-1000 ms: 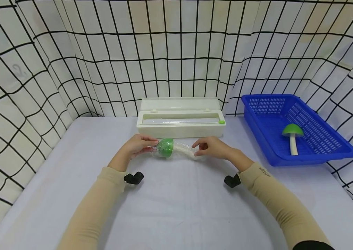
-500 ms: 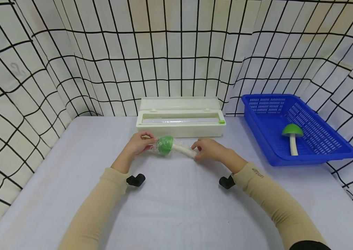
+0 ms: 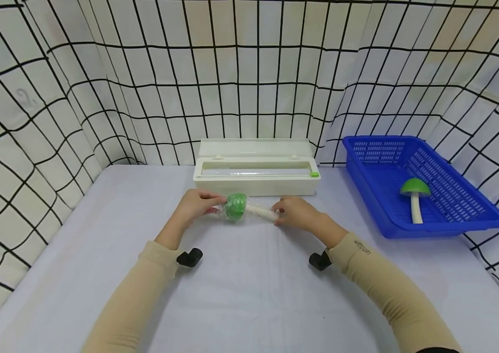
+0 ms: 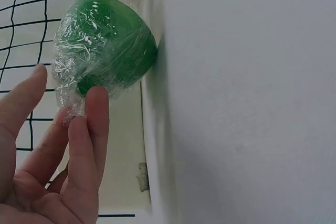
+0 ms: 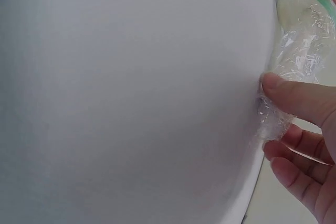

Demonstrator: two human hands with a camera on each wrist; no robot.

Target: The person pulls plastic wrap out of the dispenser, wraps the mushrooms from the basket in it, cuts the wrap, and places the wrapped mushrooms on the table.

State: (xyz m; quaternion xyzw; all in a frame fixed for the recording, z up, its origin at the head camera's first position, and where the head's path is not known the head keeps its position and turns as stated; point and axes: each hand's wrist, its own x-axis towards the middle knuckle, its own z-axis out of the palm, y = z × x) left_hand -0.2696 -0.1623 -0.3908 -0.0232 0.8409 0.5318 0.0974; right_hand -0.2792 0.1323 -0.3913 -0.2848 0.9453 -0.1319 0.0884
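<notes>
A toy mushroom with a green cap [image 3: 235, 207] and white stem [image 3: 261, 212] lies wrapped in clear cling film on the table, in front of the white box. My left hand [image 3: 195, 205] is at the cap end. In the left wrist view, its fingertips [image 4: 96, 98] touch the crumpled film beneath the cap, while the thumb stands apart from it. My right hand [image 3: 299, 214] holds the stem end, thumb on one side and fingers on the other, as the right wrist view shows with the film [image 5: 273, 121] bunched there.
Behind the hands stands a white cling film box [image 3: 256, 186], lid raised, with a roll inside and a green slider [image 3: 314, 174]. A blue basket [image 3: 426, 230] at the right holds another green-capped toy mushroom [image 3: 415, 187]. Black wire grid [image 3: 258, 88] encloses the back and sides.
My right hand has come slightly left and taken hold of the stem end. The left hand has shifted a little at the cap, and the wrapped mushroom has turned slightly.
</notes>
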